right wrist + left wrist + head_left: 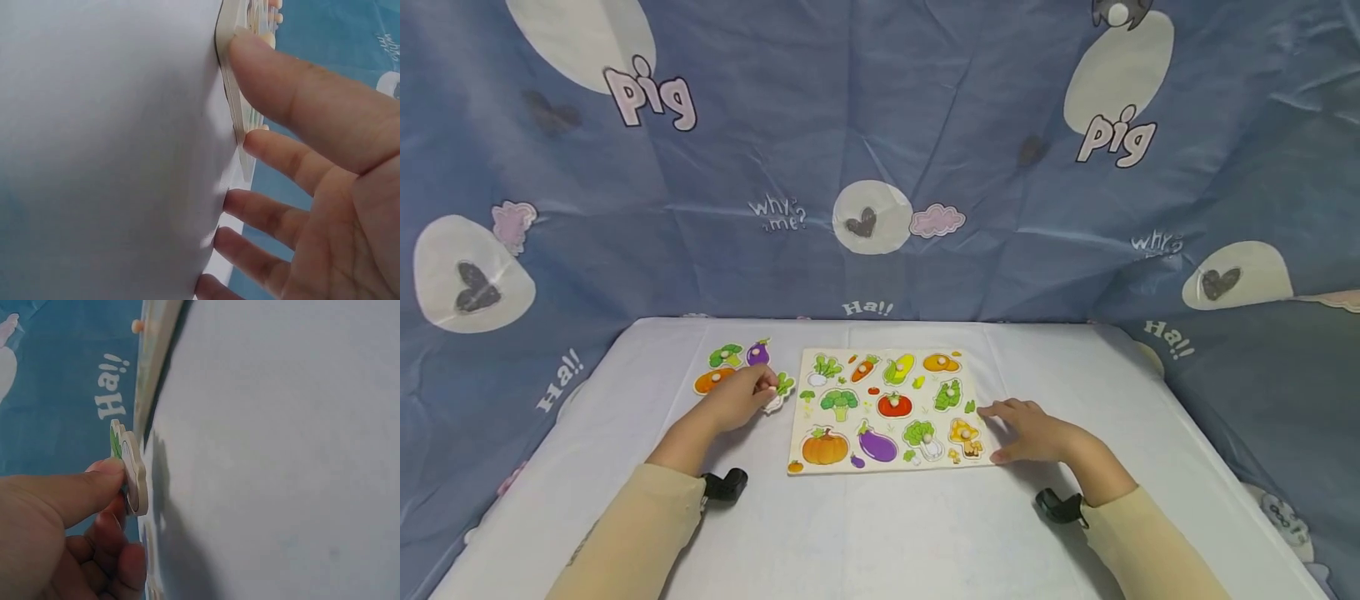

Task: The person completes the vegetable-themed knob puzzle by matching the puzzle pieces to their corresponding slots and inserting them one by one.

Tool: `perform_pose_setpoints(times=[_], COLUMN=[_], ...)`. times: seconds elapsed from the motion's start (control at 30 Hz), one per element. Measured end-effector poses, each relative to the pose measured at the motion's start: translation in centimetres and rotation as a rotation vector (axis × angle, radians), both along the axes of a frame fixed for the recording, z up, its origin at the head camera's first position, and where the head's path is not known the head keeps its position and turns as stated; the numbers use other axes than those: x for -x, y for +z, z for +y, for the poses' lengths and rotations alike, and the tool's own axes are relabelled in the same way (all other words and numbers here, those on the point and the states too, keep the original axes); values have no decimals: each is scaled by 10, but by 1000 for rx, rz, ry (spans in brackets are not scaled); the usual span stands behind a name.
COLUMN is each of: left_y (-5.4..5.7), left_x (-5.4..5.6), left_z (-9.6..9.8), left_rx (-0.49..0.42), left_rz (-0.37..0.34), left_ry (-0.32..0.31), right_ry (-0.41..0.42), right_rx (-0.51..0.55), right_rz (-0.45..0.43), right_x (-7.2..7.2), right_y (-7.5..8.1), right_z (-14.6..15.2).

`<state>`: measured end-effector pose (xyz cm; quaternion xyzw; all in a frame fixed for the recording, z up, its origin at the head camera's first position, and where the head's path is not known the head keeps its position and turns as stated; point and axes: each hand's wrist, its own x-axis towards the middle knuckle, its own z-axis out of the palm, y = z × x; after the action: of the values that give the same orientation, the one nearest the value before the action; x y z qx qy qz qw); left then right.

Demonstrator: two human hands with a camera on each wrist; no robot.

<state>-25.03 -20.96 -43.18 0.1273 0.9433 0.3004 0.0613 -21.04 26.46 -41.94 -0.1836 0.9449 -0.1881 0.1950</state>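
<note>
My left hand [742,398] pinches a white radish puzzle piece [783,386] between thumb and fingers. In the left wrist view the wooden radish piece [136,478] is tilted on edge, its green leaves and white body partly showing. Just right of it lies a wooden vegetable puzzle board [861,423] with printed vegetables and several knobbed pieces. My right hand [1030,429], fingers spread, is at the board's right edge. The right wrist view has its thumb and index finger touching the board's edge [229,81], while the other fingers rest on the table.
Loose broccoli [726,356], eggplant [758,352] and pumpkin [713,380] pieces lie beyond and beside the left hand. A white cloth covers the table [880,533]. Behind it hangs a blue patterned curtain [775,275]. Each wrist carries a dark camera mount.
</note>
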Motion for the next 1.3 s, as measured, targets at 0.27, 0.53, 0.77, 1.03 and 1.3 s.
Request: perform_pose_setpoints(times=[0.27, 0.53, 0.77, 1.03, 1.3], left_y=[6, 13, 12, 9, 6], left_x=[8, 15, 26, 38, 42], left_z=[14, 29, 40, 49, 58], left_rx=[-42, -48, -67, -100, -95], left_rz=[-3, 1, 10, -45, -59], left_ry=[7, 12, -5, 8, -23], right_ry=[9, -4, 9, -2, -5], right_rx=[-1, 1, 7, -3, -6], right_rz=[7, -9, -5, -14, -11], right_x=[-1, -3, -2, 0, 0], right_y=[1, 2, 3, 2, 1], right_z=[-1, 0, 0, 0, 0])
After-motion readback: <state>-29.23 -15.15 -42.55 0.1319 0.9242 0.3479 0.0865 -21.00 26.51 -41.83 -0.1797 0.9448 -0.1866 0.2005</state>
